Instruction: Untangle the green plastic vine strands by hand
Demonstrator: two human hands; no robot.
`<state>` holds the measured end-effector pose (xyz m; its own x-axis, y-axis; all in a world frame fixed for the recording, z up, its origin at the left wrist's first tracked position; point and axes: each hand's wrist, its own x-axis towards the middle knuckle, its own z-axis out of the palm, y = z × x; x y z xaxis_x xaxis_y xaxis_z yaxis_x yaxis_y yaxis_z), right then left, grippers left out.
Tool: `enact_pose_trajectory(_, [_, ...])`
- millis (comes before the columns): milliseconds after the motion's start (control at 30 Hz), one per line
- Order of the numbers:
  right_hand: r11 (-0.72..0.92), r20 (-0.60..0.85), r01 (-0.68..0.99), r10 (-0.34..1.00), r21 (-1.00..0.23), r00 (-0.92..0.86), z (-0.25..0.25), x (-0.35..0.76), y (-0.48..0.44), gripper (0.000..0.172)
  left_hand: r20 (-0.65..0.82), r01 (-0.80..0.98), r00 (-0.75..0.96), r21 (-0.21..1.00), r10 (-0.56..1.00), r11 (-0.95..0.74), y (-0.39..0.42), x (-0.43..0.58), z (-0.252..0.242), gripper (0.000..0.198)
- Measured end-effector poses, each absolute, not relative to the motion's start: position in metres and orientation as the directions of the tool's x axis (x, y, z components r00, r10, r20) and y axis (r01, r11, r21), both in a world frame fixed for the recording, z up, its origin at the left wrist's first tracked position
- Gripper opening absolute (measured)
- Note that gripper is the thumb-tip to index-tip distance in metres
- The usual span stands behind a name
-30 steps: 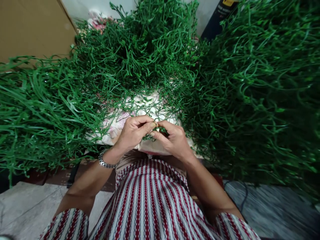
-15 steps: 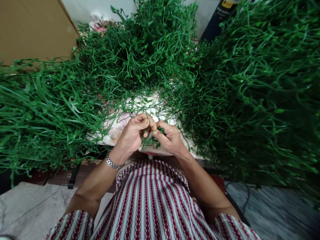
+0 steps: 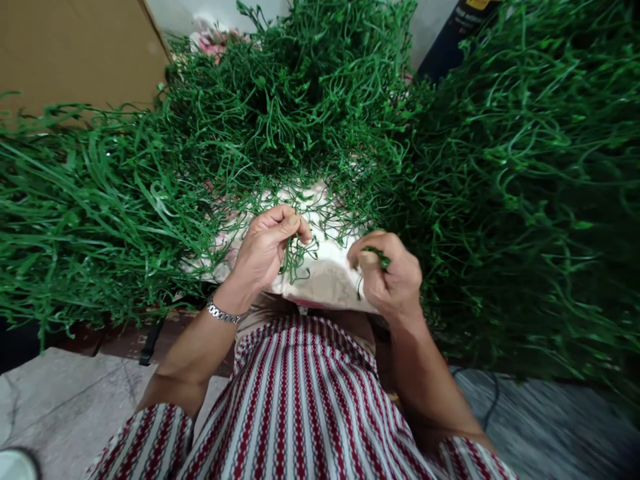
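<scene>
Thin green plastic-looking plant stems point(image 3: 299, 257) hang from my left hand point(image 3: 265, 247), which pinches them between thumb and forefinger. To the right, my right hand point(image 3: 393, 270) is curled closed around a small bit of green stem point(image 3: 377, 256); its fingers are slightly blurred. A gap of pale cloth separates the two hands. Both are above the light floral cloth point(image 3: 325, 273), on which loose green stems lie scattered. Curly green stems point(image 3: 300, 100) form a tall heap just beyond my hands.
A heap of longer, straighter green strands point(image 3: 100, 207) spreads on the left, and a large tangled heap point(image 3: 525, 200) fills the right. Behind stand a brown board point(image 3: 75, 53) and a dark blue container point(image 3: 455, 40). Pink-and-white flowers point(image 3: 215, 41) show at the back.
My hands were together at the middle; my right hand has pulled away to the right with a bit of green. My left hand stays nearly in place, still pinching stems.
</scene>
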<state>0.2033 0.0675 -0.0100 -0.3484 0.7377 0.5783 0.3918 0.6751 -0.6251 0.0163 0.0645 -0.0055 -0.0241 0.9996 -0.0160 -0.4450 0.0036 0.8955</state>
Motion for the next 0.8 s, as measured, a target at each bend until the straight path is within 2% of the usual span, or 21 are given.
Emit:
enact_pose_trajectory(100, [0.709,0.529,0.379,0.7,-0.594,-0.48,-0.017,0.191,0.063,0.014,0.019,-0.408,-0.045,0.912,0.999,-0.035,0.066,0.019,-0.002,0.018])
enact_pose_trajectory(233, [0.779,0.503,0.357,0.612,-0.515,-0.61,-0.029,0.175,0.068,0.029,0.043,-0.347,0.008,0.937,0.999,-0.037,0.066,0.023,0.0,0.017])
enact_pose_trajectory(300, [0.803,0.482,0.361,0.58,-0.474,-0.657,-0.033,0.172,0.072,0.023,0.058,-0.31,0.04,0.95,0.998,-0.043,0.067,0.025,-0.001,0.019])
enact_pose_trajectory(433, [0.802,0.495,0.403,0.592,-0.441,-0.636,-0.032,0.174,0.073,0.013,0.163,-0.171,-0.058,0.97,0.985,-0.17,0.062,0.024,-0.001,0.014])
enact_pose_trajectory(533, [0.788,0.495,0.445,0.614,-0.425,-0.615,-0.027,0.179,0.071,0.011,0.258,0.094,-0.162,0.965,0.952,-0.245,0.049,0.018,0.001,0.023])
enact_pose_trajectory(633, [0.764,0.458,0.471,0.643,-0.442,-0.614,-0.021,0.181,0.069,0.009,0.206,0.326,-0.07,0.929,0.976,-0.172,0.033,0.011,0.001,0.023])
enact_pose_trajectory(700, [0.749,0.444,0.464,0.658,-0.473,-0.609,-0.017,0.181,0.068,0.009,0.14,0.383,-0.005,0.915,0.99,-0.127,0.026,0.009,-0.002,0.014])
enact_pose_trajectory(800, [0.711,0.425,0.441,0.691,-0.548,-0.585,-0.014,0.178,0.065,0.01,0.143,0.332,-0.034,0.935,0.989,-0.123,0.022,0.011,-0.01,0.002])
